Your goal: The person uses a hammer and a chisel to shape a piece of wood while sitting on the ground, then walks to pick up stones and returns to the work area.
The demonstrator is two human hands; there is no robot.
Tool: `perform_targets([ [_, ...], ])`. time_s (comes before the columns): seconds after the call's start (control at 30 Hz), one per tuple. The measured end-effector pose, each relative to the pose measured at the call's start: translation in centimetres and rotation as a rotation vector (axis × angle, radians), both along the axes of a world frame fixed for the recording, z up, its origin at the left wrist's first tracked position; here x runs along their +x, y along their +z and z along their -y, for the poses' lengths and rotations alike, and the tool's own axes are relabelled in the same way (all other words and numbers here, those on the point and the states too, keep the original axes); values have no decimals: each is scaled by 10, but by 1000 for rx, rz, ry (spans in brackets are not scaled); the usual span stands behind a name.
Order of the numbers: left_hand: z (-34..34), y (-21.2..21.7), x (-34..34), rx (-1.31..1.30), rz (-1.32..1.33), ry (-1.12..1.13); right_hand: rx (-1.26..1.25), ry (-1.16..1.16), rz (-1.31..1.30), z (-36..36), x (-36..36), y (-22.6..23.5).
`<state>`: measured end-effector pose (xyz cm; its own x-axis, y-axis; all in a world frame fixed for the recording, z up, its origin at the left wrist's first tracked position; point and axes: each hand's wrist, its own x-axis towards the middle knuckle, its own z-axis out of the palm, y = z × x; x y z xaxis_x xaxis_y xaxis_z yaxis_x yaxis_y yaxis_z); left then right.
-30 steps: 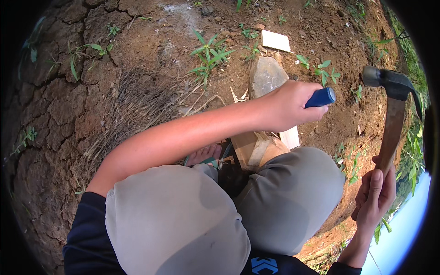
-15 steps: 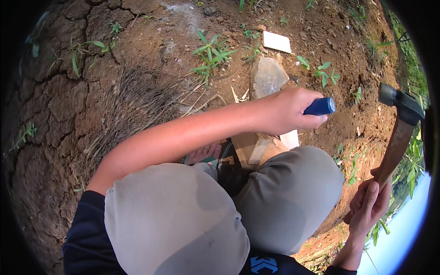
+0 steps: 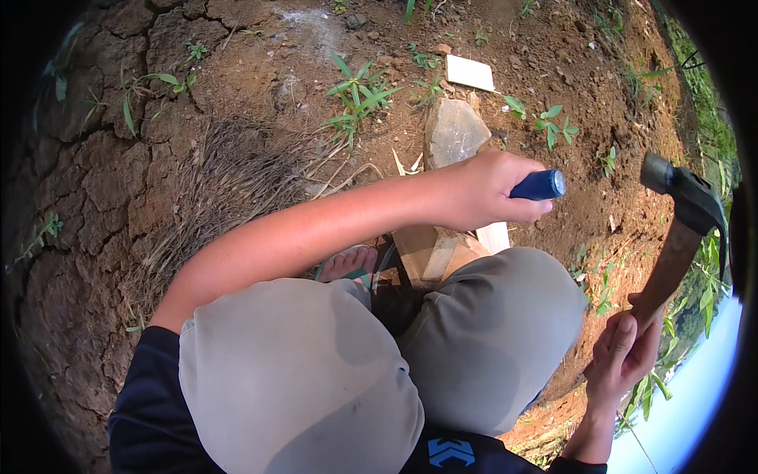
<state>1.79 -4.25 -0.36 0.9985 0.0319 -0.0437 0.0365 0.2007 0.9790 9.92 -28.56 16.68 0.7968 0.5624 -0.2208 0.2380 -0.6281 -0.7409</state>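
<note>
My left hand [image 3: 491, 188] is closed round a blue tool handle [image 3: 540, 185], whose butt end sticks out past my thumb. The working end of that tool is hidden by the hand. Below and behind my left forearm lie pale pieces of wood [image 3: 416, 251], partly covered by my knee. At the right, my right hand [image 3: 624, 351] grips a claw hammer [image 3: 669, 265] low on its wooden handle. Its dark metal head is raised, apart from the blue handle, with the curved claw turned toward the right rim.
A flat grey stone [image 3: 456, 133] lies just beyond my left hand, with a white rectangular piece [image 3: 470, 73] farther off. Dry straw [image 3: 229, 178] covers cracked earth at the left. Small green plants [image 3: 355, 99] grow around. My sandalled foot [image 3: 349, 263] shows beneath my forearm.
The hammer has swung slightly left and turned, so more of its claw shows. My left hand has shifted a little to the left, still holding the blue handle.
</note>
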Motion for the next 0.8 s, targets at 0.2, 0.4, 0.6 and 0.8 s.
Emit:
perform_targets([
  [0.2, 2, -3, 0, -3, 8, -6, 6, -41, -71, -2, 1, 7],
  [0.4, 1, 0, -3, 33, 3, -57, -83, -6, 21, 0, -4, -2],
  [0.6, 2, 2, -5, 30, -6, -85, -202, 106, 30, 8, -6, -13],
  [0.8, 4, 0, -10, -3, -10, -84, -338, 179, 49, -1, -11, -4],
])
